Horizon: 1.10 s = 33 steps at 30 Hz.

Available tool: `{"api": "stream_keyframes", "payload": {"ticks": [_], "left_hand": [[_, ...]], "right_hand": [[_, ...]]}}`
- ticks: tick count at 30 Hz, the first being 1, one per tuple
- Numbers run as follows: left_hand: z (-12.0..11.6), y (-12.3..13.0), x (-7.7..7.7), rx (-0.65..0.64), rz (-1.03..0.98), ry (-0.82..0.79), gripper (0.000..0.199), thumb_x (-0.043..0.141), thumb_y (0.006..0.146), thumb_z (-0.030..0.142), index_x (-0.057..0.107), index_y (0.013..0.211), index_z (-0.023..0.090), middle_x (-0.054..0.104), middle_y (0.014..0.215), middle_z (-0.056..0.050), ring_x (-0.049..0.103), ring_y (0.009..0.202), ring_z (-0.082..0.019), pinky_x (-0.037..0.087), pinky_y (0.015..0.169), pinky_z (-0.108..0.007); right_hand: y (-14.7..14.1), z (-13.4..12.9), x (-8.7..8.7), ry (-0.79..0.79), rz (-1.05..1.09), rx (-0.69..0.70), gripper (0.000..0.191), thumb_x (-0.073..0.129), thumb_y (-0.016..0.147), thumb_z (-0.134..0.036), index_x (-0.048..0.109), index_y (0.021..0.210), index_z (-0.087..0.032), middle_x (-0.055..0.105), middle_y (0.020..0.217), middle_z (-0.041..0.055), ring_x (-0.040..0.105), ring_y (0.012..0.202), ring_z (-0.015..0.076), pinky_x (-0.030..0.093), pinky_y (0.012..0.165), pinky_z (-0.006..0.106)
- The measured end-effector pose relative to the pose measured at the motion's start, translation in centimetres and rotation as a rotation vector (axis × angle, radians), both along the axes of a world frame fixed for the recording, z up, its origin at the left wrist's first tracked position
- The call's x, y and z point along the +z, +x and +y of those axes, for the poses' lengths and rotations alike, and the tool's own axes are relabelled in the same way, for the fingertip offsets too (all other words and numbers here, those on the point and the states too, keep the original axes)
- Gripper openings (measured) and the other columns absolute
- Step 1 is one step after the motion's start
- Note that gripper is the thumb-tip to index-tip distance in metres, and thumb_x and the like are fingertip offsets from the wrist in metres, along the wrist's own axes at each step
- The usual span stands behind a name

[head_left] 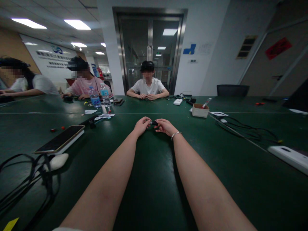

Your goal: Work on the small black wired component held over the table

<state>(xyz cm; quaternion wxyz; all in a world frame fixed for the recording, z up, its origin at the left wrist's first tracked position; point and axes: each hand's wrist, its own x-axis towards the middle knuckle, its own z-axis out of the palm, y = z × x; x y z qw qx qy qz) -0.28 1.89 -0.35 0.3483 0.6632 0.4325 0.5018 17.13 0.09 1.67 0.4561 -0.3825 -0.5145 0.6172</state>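
Observation:
Over the middle of the green table (154,173), both my arms reach forward. My left hand (141,126) pinches the silvery left end of a small black piece (154,123); its exact kind is too small to make out. On the piece's dark right end, the fingers of my right hand (166,127) are closed. A metal bracelet (175,135) circles my right wrist. Fingertips partly cover the piece, and the two hands are close together, just above or on the tabletop.
A phone on a white box (62,139), a white mouse-like item (57,161) and black cables (31,179) lie left. Two bottles (105,96) stand farther back. A small carton (200,110), cables (245,128) and a white device (288,157) lie right. A person (148,84) sits opposite; others sit left.

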Motion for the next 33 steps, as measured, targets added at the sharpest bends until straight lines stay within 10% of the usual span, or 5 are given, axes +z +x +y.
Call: {"api": "stream_keyframes", "payload": {"ticks": [33], "left_hand": [[0.9,-0.6,-0.4,0.086,0.127,-0.102,0.046,0.047,0.078,0.057,0.061,0.061,0.016,0.06,0.053,-0.004,0.051,0.047,-0.013,0.038,0.054,-0.026]], "right_hand": [[0.1,0.0,0.1,-0.01,0.023,0.019,0.013,0.049,0.088,-0.008,0.055,0.095,-0.017,0.062,0.065,-0.0013,0.043,0.036,0.0009,0.059,0.058,0.029]]}}
